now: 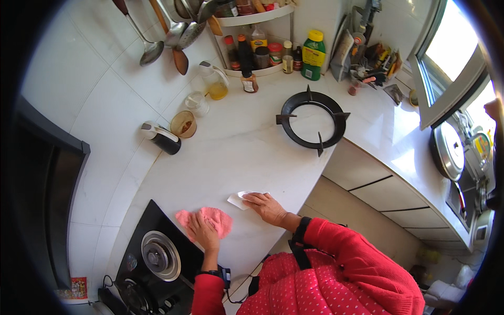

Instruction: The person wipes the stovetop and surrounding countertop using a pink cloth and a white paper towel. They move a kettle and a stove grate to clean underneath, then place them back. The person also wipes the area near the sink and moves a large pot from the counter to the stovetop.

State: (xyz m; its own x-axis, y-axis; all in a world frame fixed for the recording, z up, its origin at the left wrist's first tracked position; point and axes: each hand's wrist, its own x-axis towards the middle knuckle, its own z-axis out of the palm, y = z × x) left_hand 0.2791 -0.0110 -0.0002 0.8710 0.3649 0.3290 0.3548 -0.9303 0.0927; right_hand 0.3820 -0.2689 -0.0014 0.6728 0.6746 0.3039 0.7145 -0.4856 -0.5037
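Observation:
My left hand (202, 230) presses on a pink cloth (218, 221) that lies across the edge between the black glass gas hob (181, 240) and the white marble-look countertop (232, 165). A little to the right, my right hand (264, 208) holds a white paper sheet or tissue (237, 200) flat against the countertop. Part of the paper is hidden under the fingers. Just left of the cloth is an uncovered gas burner (160, 256) with a metal ring. A black pan support ring (289, 128) with several prongs sits farther off, by the counter's right edge.
Along the wall stand a dark jug (163, 138), a brown bowl (183, 124), a glass oil pot (216, 84) and a small jar (249, 82). A corner shelf (260, 72) holds several bottles. Ladles (151, 53) hang above. An open window (449, 59) juts in at right, near a lidded pan (449, 151).

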